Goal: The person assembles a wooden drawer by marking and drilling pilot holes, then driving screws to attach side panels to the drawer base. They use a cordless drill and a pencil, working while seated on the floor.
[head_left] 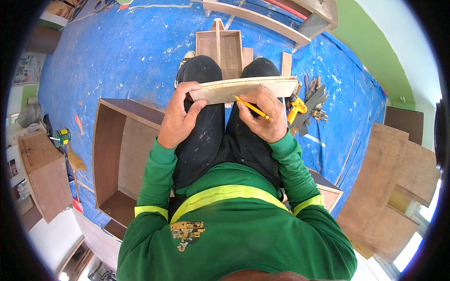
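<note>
Left hand [179,117] curled around the left end of the board [243,89], thumb on top face, fingers wrapped over the far edge; grip closed on it. Right hand [262,114] closed narrow around a yellow pencil [251,107], tip touching the board's near face about mid-length, heel of hand resting against the board's lower edge.

Board is a pale plywood strip lying crosswise over both knees, long axis left to right, slightly tilted up toward the person. Sits between the two hands, left hand at its end, right hand just below its middle. Person is seated, black trousers [206,140] speckled with paint, green long sleeves with yellow reflective bands.

Floor under blue tarp [131,51]. Left of the legs, touching the left thigh: big open brown cabinet box [119,154], open face up, nothing visible inside. Ahead of the knees: smaller open wooden box [225,47] with a divider down the middle, both halves look bare. Right of the right knee: yellow drill [296,107] lying on the tarp beside a heap of hand tools [315,100], kinds too small to tell. Far right: stacked brown panels [393,182]. Far left: another brown cabinet [44,180], a green can [62,136] near it, broom [75,161] just beside. Long plank [258,19] at top, across the tarp.
</note>
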A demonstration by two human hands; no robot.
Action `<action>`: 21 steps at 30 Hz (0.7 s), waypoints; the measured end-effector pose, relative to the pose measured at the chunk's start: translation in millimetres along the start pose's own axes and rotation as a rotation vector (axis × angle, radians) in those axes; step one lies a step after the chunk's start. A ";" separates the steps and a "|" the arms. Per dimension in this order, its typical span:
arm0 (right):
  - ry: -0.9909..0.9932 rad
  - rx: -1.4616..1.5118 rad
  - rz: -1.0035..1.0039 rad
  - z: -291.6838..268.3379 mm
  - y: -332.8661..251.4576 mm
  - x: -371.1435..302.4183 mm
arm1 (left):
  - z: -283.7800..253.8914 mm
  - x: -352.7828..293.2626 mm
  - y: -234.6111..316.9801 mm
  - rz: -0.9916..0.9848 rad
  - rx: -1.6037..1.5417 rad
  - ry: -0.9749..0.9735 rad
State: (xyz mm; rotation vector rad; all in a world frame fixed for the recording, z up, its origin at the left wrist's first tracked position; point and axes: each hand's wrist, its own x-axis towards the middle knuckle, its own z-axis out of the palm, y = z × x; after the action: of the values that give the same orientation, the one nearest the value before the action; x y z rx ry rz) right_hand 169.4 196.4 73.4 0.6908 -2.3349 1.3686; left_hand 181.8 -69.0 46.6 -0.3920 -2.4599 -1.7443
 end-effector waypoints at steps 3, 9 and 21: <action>0.004 -0.040 -0.041 2.1 1.4 2.8 | 1.3 2.4 -1.4 -0.043 -0.004 0.001; -0.019 -0.061 -0.085 5.8 5.8 12.0 | -0.1 4.9 -0.9 -0.166 -0.101 -0.052; -0.006 -0.075 -0.066 12.1 11.4 15.3 | -3.1 8.6 -5.0 -0.148 -0.038 -0.079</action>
State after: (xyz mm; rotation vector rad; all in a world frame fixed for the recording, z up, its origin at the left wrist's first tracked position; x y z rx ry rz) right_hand 149.8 186.9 67.6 0.7436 -2.3332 1.2461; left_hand 172.0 -72.2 45.1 -0.2945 -2.5746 -1.8686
